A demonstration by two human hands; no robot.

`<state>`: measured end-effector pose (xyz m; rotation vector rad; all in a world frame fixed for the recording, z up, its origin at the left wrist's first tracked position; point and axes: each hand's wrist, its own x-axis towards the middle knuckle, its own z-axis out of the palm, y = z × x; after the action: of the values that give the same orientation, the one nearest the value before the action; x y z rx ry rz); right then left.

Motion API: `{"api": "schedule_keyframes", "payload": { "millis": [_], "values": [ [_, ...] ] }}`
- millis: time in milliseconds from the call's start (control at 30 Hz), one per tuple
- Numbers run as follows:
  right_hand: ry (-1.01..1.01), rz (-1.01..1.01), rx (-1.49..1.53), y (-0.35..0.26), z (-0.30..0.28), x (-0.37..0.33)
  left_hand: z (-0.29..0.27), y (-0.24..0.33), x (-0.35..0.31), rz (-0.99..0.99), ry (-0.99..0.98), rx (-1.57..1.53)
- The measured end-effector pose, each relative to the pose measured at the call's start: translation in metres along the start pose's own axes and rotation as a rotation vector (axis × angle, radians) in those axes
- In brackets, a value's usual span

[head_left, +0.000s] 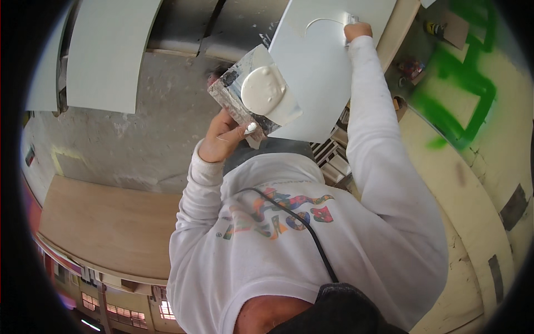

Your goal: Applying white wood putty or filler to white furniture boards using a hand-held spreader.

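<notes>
Paste-laden plate [253, 62] and partly hidden spreader [350, 19], with pale panel [314, 72]
Plate, topped with white paste [262, 91], is clamped in the left grip [219, 136] by the panel's left edge; spreader is enclosed by the tightly closed right grip [359, 32] at the panel's far end, beside a thin curved line [322, 19]

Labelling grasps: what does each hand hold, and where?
Left hand: broad paste-laden blade, by its grimy edge's near end. Right hand: small flat tool, exact grip hidden.
</notes>
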<state>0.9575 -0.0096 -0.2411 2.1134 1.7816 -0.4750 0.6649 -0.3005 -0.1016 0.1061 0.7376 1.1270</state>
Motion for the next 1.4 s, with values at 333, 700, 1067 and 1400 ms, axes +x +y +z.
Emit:
{"api": "schedule_keyframes", "payload": {
  "millis": [333, 700, 1067, 1400],
  "values": [
    [-0.141, -0.402, -0.052, -0.083, -0.011, -0.111, -0.003, -0.01, -0.006, 0.012, 0.041, 0.072],
    [0.061, 0.767, 1.306, 0.123, -0.022, -0.114, 0.017, 0.009, -0.007, 0.035, 0.02, 0.088],
    [-0.216, 0.275, 0.117, 0.139, 0.029, 0.021, 0.019, 0.016, 0.001, -0.103, -0.033, 0.135],
    [0.023, 0.772, 1.161, 0.096, -0.022, -0.089, 0.007, 0.013, -0.012, -0.053, -0.01, 0.134]
  ]
}}
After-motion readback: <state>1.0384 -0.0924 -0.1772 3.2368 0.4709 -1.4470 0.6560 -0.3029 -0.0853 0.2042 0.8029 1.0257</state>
